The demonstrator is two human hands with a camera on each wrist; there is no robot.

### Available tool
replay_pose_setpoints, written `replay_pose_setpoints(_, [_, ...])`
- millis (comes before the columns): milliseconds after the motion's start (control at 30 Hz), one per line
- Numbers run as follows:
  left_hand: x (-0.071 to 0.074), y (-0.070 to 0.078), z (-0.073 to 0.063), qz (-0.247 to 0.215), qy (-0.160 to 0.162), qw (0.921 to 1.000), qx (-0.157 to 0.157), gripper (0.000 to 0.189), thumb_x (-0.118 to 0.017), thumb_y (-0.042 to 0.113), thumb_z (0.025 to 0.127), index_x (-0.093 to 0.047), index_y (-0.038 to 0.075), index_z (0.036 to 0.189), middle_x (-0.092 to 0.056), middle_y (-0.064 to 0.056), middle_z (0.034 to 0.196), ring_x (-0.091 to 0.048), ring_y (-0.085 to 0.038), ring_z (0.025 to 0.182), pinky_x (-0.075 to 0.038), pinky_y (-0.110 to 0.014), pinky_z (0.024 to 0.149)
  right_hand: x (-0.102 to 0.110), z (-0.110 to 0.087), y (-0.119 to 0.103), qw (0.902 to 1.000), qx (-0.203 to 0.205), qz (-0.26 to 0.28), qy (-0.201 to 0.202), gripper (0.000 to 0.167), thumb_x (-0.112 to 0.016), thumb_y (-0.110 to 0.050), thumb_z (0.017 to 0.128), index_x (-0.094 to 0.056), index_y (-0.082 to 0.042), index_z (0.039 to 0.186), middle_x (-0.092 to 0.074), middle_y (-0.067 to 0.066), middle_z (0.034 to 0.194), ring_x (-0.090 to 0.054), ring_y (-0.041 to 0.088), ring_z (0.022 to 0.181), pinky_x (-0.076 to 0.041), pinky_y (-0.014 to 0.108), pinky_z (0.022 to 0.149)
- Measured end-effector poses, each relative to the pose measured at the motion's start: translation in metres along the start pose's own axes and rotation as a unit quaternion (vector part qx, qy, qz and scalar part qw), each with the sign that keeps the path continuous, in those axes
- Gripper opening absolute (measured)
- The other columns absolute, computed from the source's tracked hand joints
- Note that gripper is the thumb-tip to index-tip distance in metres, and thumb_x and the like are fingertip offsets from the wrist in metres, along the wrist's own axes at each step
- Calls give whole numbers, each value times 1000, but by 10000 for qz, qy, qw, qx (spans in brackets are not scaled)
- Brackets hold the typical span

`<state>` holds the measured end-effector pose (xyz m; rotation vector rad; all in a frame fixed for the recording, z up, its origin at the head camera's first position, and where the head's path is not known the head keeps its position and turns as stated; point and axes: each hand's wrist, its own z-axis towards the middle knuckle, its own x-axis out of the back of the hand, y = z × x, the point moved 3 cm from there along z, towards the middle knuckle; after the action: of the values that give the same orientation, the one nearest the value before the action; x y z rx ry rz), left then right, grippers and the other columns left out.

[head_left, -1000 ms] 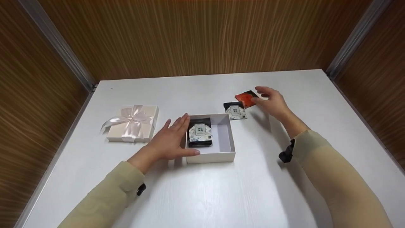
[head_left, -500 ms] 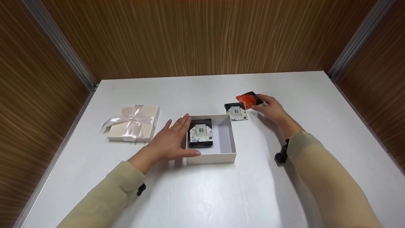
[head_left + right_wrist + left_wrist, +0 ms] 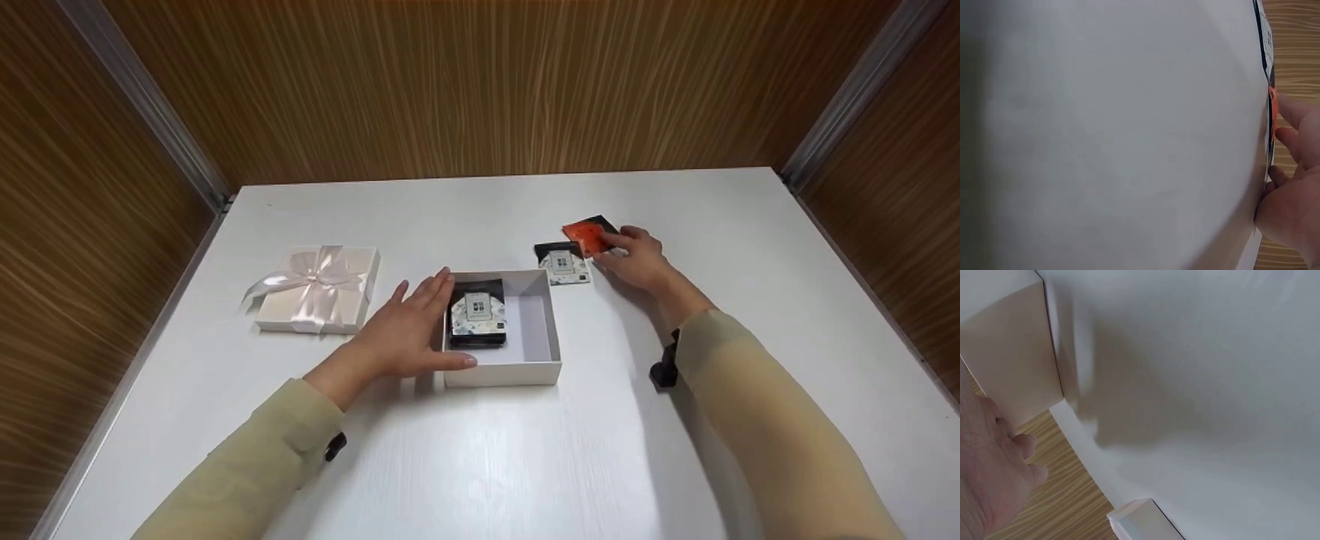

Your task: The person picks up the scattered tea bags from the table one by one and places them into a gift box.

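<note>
A white open box [image 3: 501, 374] sits mid-table with a stack of black-and-white floral sachets [image 3: 478, 315] along its left side. My left hand [image 3: 401, 330] rests against the box's left wall, fingers straight along it, thumb reaching over the front rim. In the left wrist view, fingers [image 3: 1024, 445] lie by the box wall [image 3: 1019, 354]. Behind the box to the right lies an orange-and-black sachet [image 3: 583, 232]. My right hand [image 3: 637, 259] touches it, a fingertip on its face and the thumb at its near edge. A floral sachet [image 3: 562, 264] partly overlaps it.
A pale box lid [image 3: 277, 311] with a satin ribbon bow [image 3: 313, 277] lies to the left of the box. Wood-grain panels [image 3: 480, 90] close off the back and both sides of the white table [image 3: 465, 465].
My right hand has come down from above and right of the orange sachet onto it, its fingers shifting from the right corner to the face. My left hand stays at the box.
</note>
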<state>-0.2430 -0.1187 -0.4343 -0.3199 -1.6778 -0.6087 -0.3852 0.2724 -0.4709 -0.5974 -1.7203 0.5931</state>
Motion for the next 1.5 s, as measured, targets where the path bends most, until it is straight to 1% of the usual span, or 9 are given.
replay_pose_setpoints(200, [-1, 0, 1, 0, -3, 10000, -7, 135, -40, 99, 82, 1, 4, 169, 6, -10, 177, -7, -29, 164, -4, -52, 130, 0, -2, 3, 9996, 63, 213, 173, 61, -64, -38, 106, -53, -7, 157, -18, 21, 173, -10, 47, 159, -14, 63, 128])
replay_pose_setpoints(333, [-1, 0, 2, -16, 8, 10000, -11, 135, -39, 100, 82, 1, 4, 169, 5, -9, 177, -7, -28, 164, -4, -51, 130, 1, -2, 5, 9984, 191, 404, 351, 53, -68, -38, 105, -65, -1, 143, -23, 22, 172, -16, 47, 158, -15, 60, 129])
replay_pose_setpoints(500, [-1, 0, 3, -65, 11, 10000, -5, 134, -42, 98, 83, 0, 4, 169, 5, -9, 177, -6, -27, 164, -4, -51, 130, -1, -2, 6, 9965, 313, 528, 564, 46, -77, -29, 100, -68, 3, 132, -29, 25, 169, -24, 45, 157, -21, 54, 129])
replay_pose_setpoints(733, [-1, 0, 2, -183, 16, 9998, -17, 134, -47, 95, 84, 0, 4, 170, 3, -10, 178, -5, -26, 163, -4, -52, 131, -2, -2, 7, 9960, 440, 520, 583, 48, -80, -14, 97, -63, 7, 136, -32, 29, 166, -30, 43, 154, -25, 50, 128])
replay_pose_setpoints(900, [-1, -2, 2, -151, -6, 9999, 61, 134, -44, 97, 83, 2, 6, 170, 5, -8, 177, -6, -27, 164, -3, -51, 131, 0, -5, 7, 9974, 384, 505, 339, 70, -77, -16, 99, -43, 7, 156, -26, 31, 168, -24, 45, 157, -20, 52, 129])
replay_pose_setpoints(1067, [-1, -4, 2, -130, -14, 9999, 89, 135, -42, 98, 82, 3, 6, 170, 5, -8, 177, -7, -28, 164, -3, -50, 131, 1, -10, 7, 9986, 448, 13, 263, 85, -77, -20, 99, -30, 12, 161, -22, 36, 168, -19, 49, 157, -17, 55, 129])
replay_pose_setpoints(1233, [0, -5, 2, -139, 10, 9998, 113, 135, -42, 99, 82, 3, 7, 170, 4, -8, 178, -5, -26, 164, -3, -50, 131, 6, -16, 8, 9985, 442, -318, 114, 84, -78, -24, 98, -34, 14, 158, -17, 37, 168, -16, 53, 157, -16, 58, 129])
replay_pose_setpoints(1400, [-1, -5, 3, -130, 13, 9999, 111, 135, -40, 100, 81, 4, 8, 170, 5, -8, 178, -3, -24, 163, -2, -50, 131, 11, -23, 10, 9991, 381, -176, -19, 79, -78, -22, 97, -38, 12, 156, -17, 35, 169, -17, 52, 157, -17, 59, 128])
replay_pose_setpoints(1500, [-1, -5, 3, -134, 41, 9999, 64, 135, -40, 99, 82, 3, 6, 170, 4, -9, 178, -5, -26, 164, -3, -51, 131, 13, -27, 14, 9992, 409, -29, -26, 80, -79, -21, 96, -38, 12, 156, -24, 35, 167, -26, 50, 154, -21, 59, 127])
